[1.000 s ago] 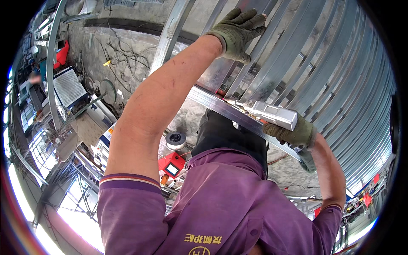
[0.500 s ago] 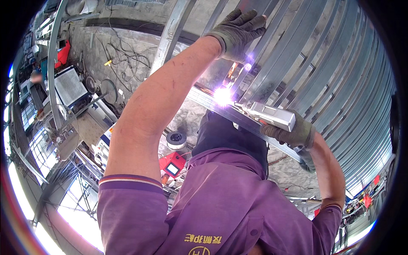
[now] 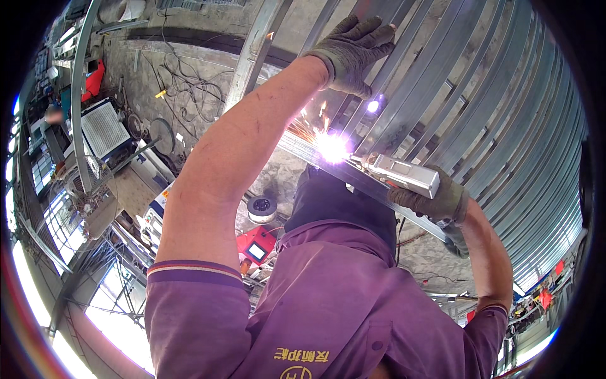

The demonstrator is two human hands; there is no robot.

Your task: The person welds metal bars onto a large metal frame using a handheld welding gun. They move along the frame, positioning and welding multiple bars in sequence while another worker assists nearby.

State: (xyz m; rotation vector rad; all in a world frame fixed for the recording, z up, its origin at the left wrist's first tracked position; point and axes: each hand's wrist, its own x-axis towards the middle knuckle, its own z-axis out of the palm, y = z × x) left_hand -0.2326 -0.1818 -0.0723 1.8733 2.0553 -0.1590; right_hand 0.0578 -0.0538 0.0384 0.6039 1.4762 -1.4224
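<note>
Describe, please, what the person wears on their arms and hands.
Both hands wear grey-green knit work gloves, grubby, with ribbed cuffs: left hand, right hand. The forearms are bare. A purple short-sleeved shirt covers the upper arms; its left sleeve ends in a darker band edged with pale stripes, and yellow characters sit low on the shirt.

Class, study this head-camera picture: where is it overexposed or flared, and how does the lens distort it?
Head view: the weld arc blows out to pure white, with sparks and a small violet flare spot near the left hand; the windows at lower left are also washed out. The fisheye bends the straight steel bars toward the rim, and the corners are black.
</note>
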